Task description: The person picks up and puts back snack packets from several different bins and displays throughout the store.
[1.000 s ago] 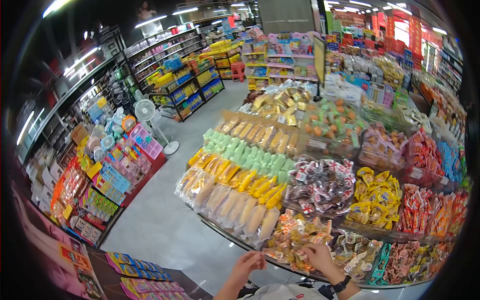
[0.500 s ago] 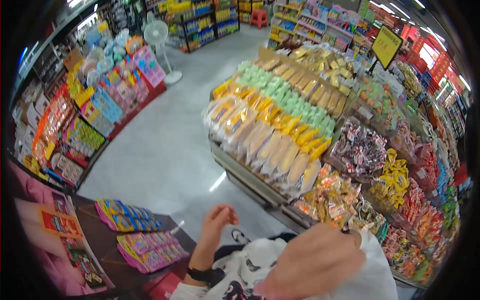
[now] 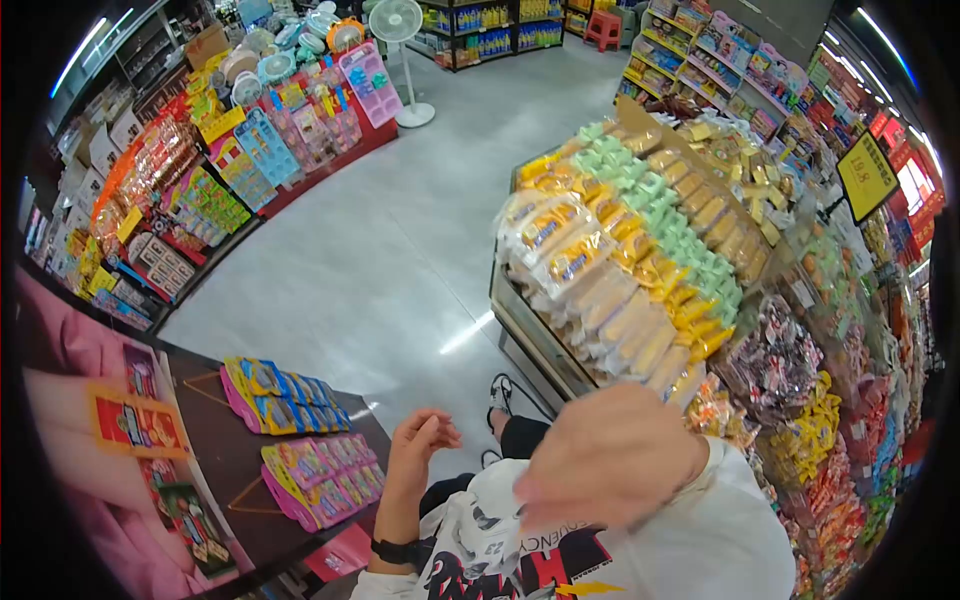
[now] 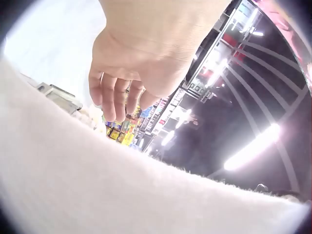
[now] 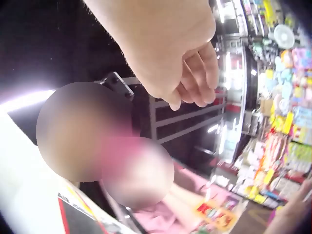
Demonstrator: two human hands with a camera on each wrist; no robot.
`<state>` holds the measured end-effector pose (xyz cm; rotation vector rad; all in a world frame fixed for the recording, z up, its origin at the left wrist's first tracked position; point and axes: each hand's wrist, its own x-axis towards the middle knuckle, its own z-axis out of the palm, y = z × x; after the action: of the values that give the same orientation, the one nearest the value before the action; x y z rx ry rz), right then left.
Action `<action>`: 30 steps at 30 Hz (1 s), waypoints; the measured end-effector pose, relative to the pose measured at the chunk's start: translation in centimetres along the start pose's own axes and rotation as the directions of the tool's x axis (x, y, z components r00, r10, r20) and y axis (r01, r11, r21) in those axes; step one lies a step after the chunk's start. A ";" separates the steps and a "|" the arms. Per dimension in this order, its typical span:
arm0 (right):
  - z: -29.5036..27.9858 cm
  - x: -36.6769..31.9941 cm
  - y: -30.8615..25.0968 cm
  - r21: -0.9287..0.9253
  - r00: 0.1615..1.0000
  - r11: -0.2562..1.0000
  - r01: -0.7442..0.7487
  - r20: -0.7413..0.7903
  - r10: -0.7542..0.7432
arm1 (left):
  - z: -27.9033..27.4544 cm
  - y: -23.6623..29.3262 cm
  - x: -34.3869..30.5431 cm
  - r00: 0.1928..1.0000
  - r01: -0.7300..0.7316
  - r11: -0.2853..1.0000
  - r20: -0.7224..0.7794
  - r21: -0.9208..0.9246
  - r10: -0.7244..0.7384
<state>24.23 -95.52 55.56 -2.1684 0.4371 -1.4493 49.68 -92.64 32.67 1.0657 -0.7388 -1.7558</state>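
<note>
My left hand is in front of my body at the lower middle of the head view, fingers loosely bent and holding nothing. In the left wrist view its relaxed fingers hang apart from any goods. Across my chest, the right hand is raised close to the head camera and blurred, with its back towards it. Loosely curled fingers with nothing in them show in the right wrist view. Beyond this hand is a display of wrapped bread rolls, apart from it.
Wrapped candies fill bins at the right. Hanging snack packs are on a dark stand at lower left. Grey floor runs between the displays, with a white fan at the back. A yellow price sign rises at right.
Both hands have drawn back from the candy bins towards my body, and the right has risen across my chest. My view has turned left and down, so the displays sit farther right.
</note>
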 end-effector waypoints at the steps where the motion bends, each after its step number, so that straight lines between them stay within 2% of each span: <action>1: -0.7 -0.3 2.4 -0.062 0.994 0.992 -0.107 0.022 0.108 | -0.6 0.7 1.0 1.000 -0.007 1.000 -0.025 0.015 0.007; 4: -2.9 -2.3 10.3 -0.259 0.917 0.884 -0.390 -0.016 0.399 | -1.8 2.5 5.2 0.997 0.000 0.999 -0.079 0.052 0.004; 7: -5.1 -4.8 18.6 -0.434 0.829 0.722 -0.539 -0.123 0.545 | -2.6 4.5 10.4 0.993 0.025 0.995 -0.114 0.099 -0.013; 10: -6.7 -8.1 26.1 -0.606 0.807 0.591 -0.532 -0.151 0.572 | -1.3 8.3 16.3 0.993 0.065 0.984 -0.105 0.164 -0.048; 13: -7.7 -9.7 30.2 -0.580 0.701 0.515 -0.632 -0.144 0.698 | 0.2 11.7 23.0 0.997 0.071 0.978 -0.034 0.196 -0.065; 17: -8.9 -9.6 33.7 -0.532 0.664 0.506 -0.678 -0.151 0.732 | 3.2 13.8 30.6 0.996 0.076 0.972 0.027 0.220 -0.084; 20: -9.9 -8.9 34.6 -0.483 0.631 0.505 -0.715 -0.136 0.764 | 4.8 13.8 35.0 0.977 0.172 0.948 0.076 0.270 -0.199; 23: -10.8 -7.8 35.0 -0.406 0.528 0.431 -0.806 -0.161 0.834 | 5.8 14.1 38.9 0.943 0.241 0.912 0.142 0.333 -0.302; 27: -10.7 -7.3 35.8 -0.412 0.485 0.351 -0.841 -0.284 0.827 | 5.7 14.9 45.3 0.890 0.271 0.885 0.251 0.379 -0.380; 28: -10.5 -7.3 36.0 -0.426 0.500 0.343 -0.837 -0.345 0.794 | 5.5 15.2 46.9 0.880 0.277 0.871 0.257 0.405 -0.399; 30: -9.6 -6.3 36.5 -0.439 0.406 0.210 -0.874 -0.420 0.812 | 5.5 16.0 50.1 0.852 0.281 0.863 0.304 0.419 -0.425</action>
<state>13.19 -124.61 33.22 -1.6097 2.0366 -0.7379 41.18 -144.78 31.23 1.1665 -1.2088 -2.2550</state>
